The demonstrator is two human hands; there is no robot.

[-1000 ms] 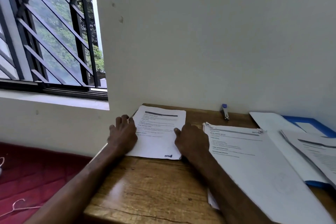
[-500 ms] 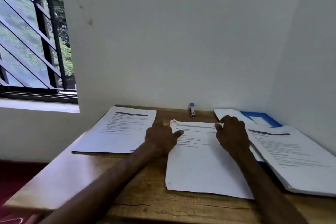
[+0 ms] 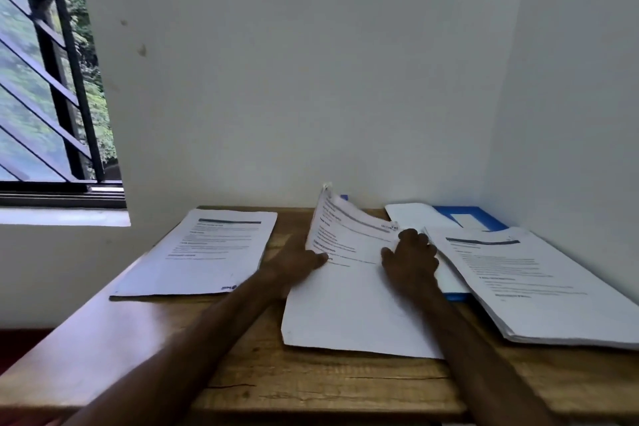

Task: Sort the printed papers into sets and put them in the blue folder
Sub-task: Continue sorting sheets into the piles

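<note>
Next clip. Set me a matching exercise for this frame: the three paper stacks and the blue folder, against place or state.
Things: 1 left stack; 2 middle stack; 3 right stack; 4 blue folder.
States: a far left corner lifted, left hand and right hand on it; b flat, untouched, nearest the window; c back right corner, partly under paper; d lying partly over the folder.
Pairs: 1-b; 2-a; 3-d; 4-c.

Three paper sets across desk (image 3: 311, 384).
Left set (image 3: 197, 252) apart; middle set (image 3: 345, 308) beside right stack (image 3: 539, 287), which lies on folder (image 3: 484, 213) in far-right corner.
</note>
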